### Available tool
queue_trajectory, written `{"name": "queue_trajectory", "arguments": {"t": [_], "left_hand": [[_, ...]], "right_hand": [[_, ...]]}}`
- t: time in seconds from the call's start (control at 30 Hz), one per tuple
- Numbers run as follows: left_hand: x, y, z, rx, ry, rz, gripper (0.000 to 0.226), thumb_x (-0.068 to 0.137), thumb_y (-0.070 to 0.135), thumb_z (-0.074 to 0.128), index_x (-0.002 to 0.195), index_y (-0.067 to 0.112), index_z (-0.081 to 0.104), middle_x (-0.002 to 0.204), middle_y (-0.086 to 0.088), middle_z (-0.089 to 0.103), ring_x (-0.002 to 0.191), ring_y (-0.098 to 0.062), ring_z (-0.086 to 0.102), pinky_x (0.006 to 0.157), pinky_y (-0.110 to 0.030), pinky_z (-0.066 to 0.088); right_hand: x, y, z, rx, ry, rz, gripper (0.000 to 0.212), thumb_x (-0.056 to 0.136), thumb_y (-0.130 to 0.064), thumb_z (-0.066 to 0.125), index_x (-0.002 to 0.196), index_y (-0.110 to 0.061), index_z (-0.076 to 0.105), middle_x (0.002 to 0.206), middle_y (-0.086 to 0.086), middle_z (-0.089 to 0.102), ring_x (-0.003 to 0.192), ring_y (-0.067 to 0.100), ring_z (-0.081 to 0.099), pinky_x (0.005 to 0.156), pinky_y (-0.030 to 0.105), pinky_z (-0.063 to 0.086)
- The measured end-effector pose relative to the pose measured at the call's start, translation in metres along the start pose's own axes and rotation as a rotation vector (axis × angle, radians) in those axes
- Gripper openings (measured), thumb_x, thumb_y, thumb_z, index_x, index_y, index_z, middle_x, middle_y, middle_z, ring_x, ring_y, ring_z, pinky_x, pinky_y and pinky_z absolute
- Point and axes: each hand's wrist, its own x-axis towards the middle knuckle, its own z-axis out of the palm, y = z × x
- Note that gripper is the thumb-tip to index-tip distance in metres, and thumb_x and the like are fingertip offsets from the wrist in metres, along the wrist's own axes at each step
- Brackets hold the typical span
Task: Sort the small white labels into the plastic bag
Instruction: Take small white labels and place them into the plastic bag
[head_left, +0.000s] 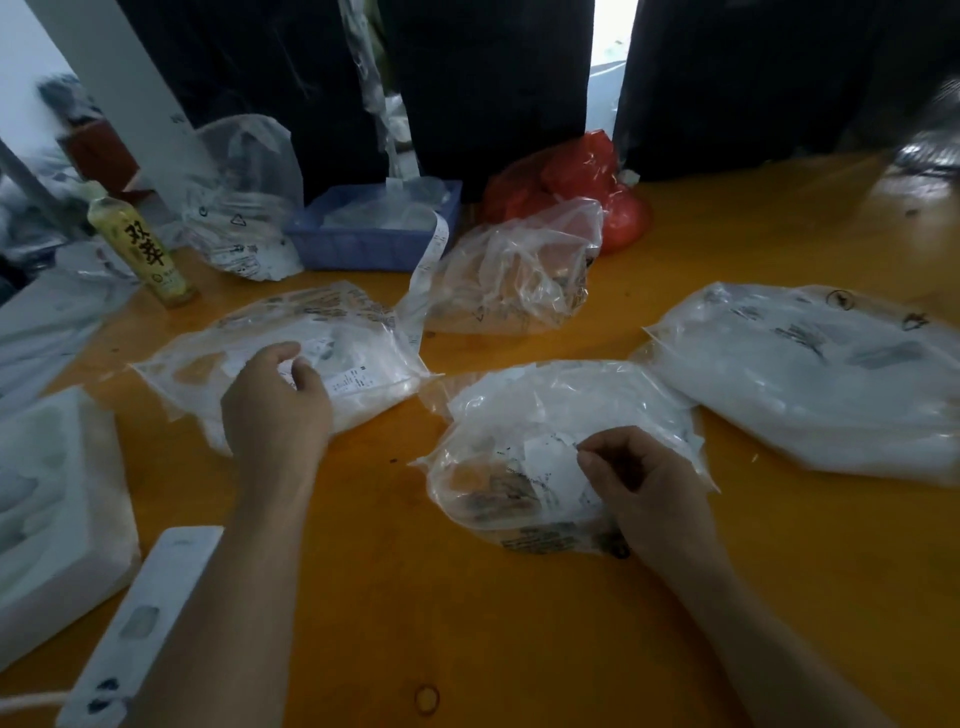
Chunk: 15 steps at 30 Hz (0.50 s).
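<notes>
Left hand (278, 400): forearm enters from the lower left of the frame, palm down, fingers loosely curled over the near edge of a clear plastic bag (291, 358) lying flat at centre left. Whether the fingers pinch the film or merely rest on it cannot be told.

Right hand (641, 486): forearm enters from the lower right, fingers curled, thumb and forefinger closed in a pinch on the film of a second bag (545, 447) at centre frame, right beside a small white label (550, 457) seen through the plastic. More printed labels (348, 376) lie inside the left bag, just beyond the left hand's fingertips.

Edges and room: the orange table (415, 597) shows a bare stretch between and below the two forearms. A larger white-filled bag (810, 374) lies at right, its edge close to the centre bag. A crumpled bag (514, 270) sits behind, with a paper strip (431, 254) trailing from a blue tray (363, 239). A bottle (140, 244) stands upright at upper left. White foam packing (52, 499) and a white slab (145, 613) crowd the lower left edge, near the left forearm.
</notes>
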Motion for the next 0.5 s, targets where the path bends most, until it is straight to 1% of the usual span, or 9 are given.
{"name": "queue_trajectory", "arguments": {"t": [0.07,0.1,0.13,0.17,0.27,0.3,0.37,0.43,0.5], "left_hand": [[-0.036,0.017,-0.002,-0.1,0.098,0.187,0.024,0.106,0.017,0.057,0.123,0.01,0.071,0.125,-0.011,0.072,0.121,-0.025,0.06,0.091,-0.032,0.045],[-0.055,0.026,-0.002,-0.217,0.092,0.275,0.022,0.106,0.018,0.056,0.119,0.01,0.071,0.117,-0.008,0.072,0.11,-0.013,0.062,0.086,-0.022,0.045],[-0.074,0.035,0.001,-0.361,0.019,0.355,0.019,0.106,0.019,0.055,0.115,0.011,0.07,0.108,-0.001,0.072,0.098,-0.003,0.063,0.08,-0.014,0.048],[-0.093,0.042,0.006,-0.484,-0.1,0.431,0.018,0.105,0.021,0.055,0.112,0.014,0.07,0.102,0.008,0.07,0.091,0.001,0.065,0.075,-0.012,0.052],[-0.137,0.056,0.028,-0.612,-0.435,0.595,0.017,0.104,0.028,0.055,0.112,0.027,0.069,0.097,0.022,0.068,0.089,0.001,0.069,0.072,-0.012,0.056],[-0.146,0.056,0.038,-0.592,-0.477,0.609,0.017,0.104,0.028,0.055,0.113,0.027,0.07,0.097,0.022,0.068,0.091,0.003,0.069,0.075,-0.011,0.055],[-0.156,0.053,0.054,-0.557,-0.512,0.561,0.016,0.105,0.029,0.056,0.111,0.027,0.071,0.097,0.023,0.067,0.094,0.005,0.068,0.078,-0.008,0.052],[-0.161,0.047,0.063,-0.552,-0.546,0.469,0.015,0.104,0.036,0.053,0.106,0.035,0.068,0.091,0.024,0.068,0.09,0.004,0.068,0.075,-0.008,0.05],[-0.162,0.042,0.067,-0.565,-0.574,0.382,0.016,0.103,0.046,0.05,0.099,0.043,0.065,0.083,0.02,0.07,0.086,0.0,0.069,0.071,-0.01,0.05]], "right_hand": [[0.001,-0.002,0.002,-0.267,0.03,-0.114,0.007,0.094,-0.026,0.069,0.1,-0.028,0.071,0.092,-0.02,0.066,0.077,0.001,0.061,0.064,0.009,0.048],[0.002,-0.002,0.003,-0.396,0.03,-0.166,0.011,0.095,-0.026,0.068,0.105,-0.025,0.072,0.097,-0.015,0.065,0.074,0.0,0.058,0.064,0.007,0.043],[0.003,-0.003,0.004,-0.502,0.017,-0.197,0.015,0.096,-0.027,0.067,0.109,-0.022,0.072,0.103,-0.01,0.065,0.077,0.0,0.056,0.069,0.008,0.04],[0.003,-0.004,0.004,-0.581,-0.004,-0.203,0.021,0.096,-0.03,0.066,0.114,-0.021,0.071,0.108,-0.006,0.065,0.084,0.005,0.058,0.074,0.013,0.041],[0.002,-0.007,0.003,-0.693,-0.102,-0.104,0.041,0.098,-0.041,0.06,0.135,-0.024,0.058,0.127,-0.003,0.056,0.105,0.014,0.06,0.088,0.025,0.048],[0.002,-0.007,0.002,-0.717,-0.137,-0.079,0.043,0.099,-0.043,0.058,0.138,-0.025,0.055,0.128,-0.003,0.053,0.105,0.013,0.059,0.089,0.025,0.048],[0.001,-0.009,0.0,-0.698,-0.141,-0.115,0.031,0.101,-0.04,0.057,0.129,-0.028,0.061,0.116,-0.007,0.055,0.097,0.009,0.059,0.082,0.019,0.046],[0.001,-0.017,-0.008,-0.58,-0.039,-0.178,0.015,0.099,-0.032,0.062,0.11,-0.025,0.07,0.099,-0.014,0.059,0.079,-0.002,0.055,0.069,0.01,0.04],[0.006,-0.023,-0.026,-0.518,0.166,-0.229,0.009,0.095,-0.024,0.067,0.101,-0.019,0.072,0.09,-0.012,0.063,0.069,-0.006,0.051,0.065,0.006,0.037]]}}
